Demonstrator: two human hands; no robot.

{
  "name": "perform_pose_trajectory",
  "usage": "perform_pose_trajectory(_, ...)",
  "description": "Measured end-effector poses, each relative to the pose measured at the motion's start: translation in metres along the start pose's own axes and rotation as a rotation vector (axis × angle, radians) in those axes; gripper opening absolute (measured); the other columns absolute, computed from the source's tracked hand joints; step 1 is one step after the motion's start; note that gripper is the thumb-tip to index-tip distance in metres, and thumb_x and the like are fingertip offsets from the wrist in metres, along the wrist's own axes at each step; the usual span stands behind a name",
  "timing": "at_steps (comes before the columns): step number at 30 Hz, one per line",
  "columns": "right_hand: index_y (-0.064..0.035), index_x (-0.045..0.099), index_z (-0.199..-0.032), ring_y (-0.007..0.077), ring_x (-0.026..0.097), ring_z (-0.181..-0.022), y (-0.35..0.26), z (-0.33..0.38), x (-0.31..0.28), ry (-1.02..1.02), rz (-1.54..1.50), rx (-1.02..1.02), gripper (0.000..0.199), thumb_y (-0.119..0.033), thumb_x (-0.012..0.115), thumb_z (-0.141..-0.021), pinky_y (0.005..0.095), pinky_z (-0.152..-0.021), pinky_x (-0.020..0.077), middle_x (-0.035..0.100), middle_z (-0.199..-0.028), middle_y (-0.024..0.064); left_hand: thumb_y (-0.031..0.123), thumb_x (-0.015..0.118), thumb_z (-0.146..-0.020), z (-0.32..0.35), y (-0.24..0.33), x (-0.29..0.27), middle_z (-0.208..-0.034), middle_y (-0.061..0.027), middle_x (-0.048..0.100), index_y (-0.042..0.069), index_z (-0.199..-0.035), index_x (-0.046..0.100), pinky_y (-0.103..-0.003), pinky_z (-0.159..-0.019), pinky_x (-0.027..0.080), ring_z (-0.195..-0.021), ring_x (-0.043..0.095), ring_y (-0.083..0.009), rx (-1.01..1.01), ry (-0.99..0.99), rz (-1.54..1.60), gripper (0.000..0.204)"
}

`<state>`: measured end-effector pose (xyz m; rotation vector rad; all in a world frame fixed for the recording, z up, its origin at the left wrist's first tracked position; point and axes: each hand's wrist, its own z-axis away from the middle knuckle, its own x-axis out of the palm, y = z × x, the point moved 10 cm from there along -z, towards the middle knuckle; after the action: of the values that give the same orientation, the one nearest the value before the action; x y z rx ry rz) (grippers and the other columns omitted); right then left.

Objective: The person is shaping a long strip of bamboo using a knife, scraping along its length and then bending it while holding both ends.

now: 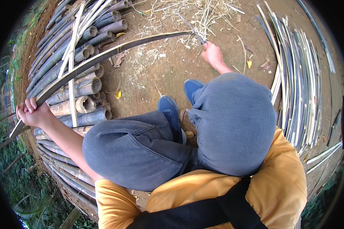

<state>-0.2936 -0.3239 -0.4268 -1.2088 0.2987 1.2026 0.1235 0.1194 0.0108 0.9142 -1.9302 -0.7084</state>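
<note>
My left hand (33, 112) is closed round the near end of a long split bamboo strip (103, 55), out at the far left. From there the strip runs forward and right in a bend, over the stacked poles, and its far end meets a knife. My right hand (212, 54) grips the handle of this long thin knife (197, 34) beyond my right knee. The blade points forward and left, crossing the strip's tip; whether it is cutting into the bamboo I cannot tell. Both my knees are bent.
Bamboo poles (80, 87) lie piled on my left, with pale slats (71, 72) across them. Shavings (202, 15) cover the ground ahead. Many split strips (300, 84) lie in a bundle on my right. Dry leaves (118, 94) are scattered on the dirt. Green plants edge the left side.
</note>
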Motion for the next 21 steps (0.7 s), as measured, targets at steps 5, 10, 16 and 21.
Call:
perform_pose_trajectory(5, -0.0130, 0.062, -0.113, 0.0363, 0.065, -0.105, -0.005, 0.014, 0.026, -0.051, 0.015, -0.062, 0.023, -0.027, 0.054, -0.096, 0.0484, -0.090, 0.0501, 0.068, -0.109, 0.0172, 0.004, 0.046, -0.087, -0.007, 0.002, -0.010, -0.060, 0.0023, 0.038, 0.013, -0.082, 0.050, -0.023, -0.037, 0.030, -0.043, 0.035, -0.0107, 0.021, 0.050, -0.010, 0.012)
perform_pose_trajectory(10, -0.0121, 0.063, -0.117, 0.0355, 0.065, -0.107, 0.041, -0.018, 0.019, -0.041, 0.027, 0.107, 0.028, -0.030, 0.053, -0.098, 0.0474, -0.092, 0.0505, 0.069, -0.110, 0.0164, 0.003, 0.045, -0.089, -0.006, 0.000, -0.006, -0.063, 0.0020, 0.035, 0.012, -0.085, 0.050, -0.023, -0.039, 0.031, -0.045, 0.035, -0.0105, 0.035, 0.059, -0.042, 0.011)
perform_pose_trajectory(16, -0.0114, 0.061, -0.110, 0.0401, 0.065, -0.102, 0.033, -0.003, 0.012, 0.035, 0.025, 0.016, 0.024, -0.028, 0.049, -0.098, 0.0507, -0.087, 0.0500, 0.068, -0.104, 0.0213, 0.002, 0.047, -0.090, -0.002, 0.003, -0.018, -0.064, 0.0013, 0.034, 0.010, -0.088, 0.051, -0.023, -0.040, 0.032, -0.047, 0.034, -0.0109, 0.111, 0.216, -0.125, 0.010)
perform_pose_trajectory(21, -0.0097, 0.061, -0.105, 0.0419, 0.065, -0.099, 0.017, 0.018, 0.030, -0.005, 0.059, -0.063, 0.022, -0.026, 0.048, -0.098, 0.0523, -0.083, 0.0496, 0.068, -0.100, 0.0227, -0.002, 0.047, -0.088, 0.011, 0.006, -0.034, -0.067, 0.0012, 0.033, 0.006, -0.088, 0.051, -0.025, -0.041, 0.033, -0.050, 0.034, -0.0113, 0.149, 0.438, -0.269, 0.010)
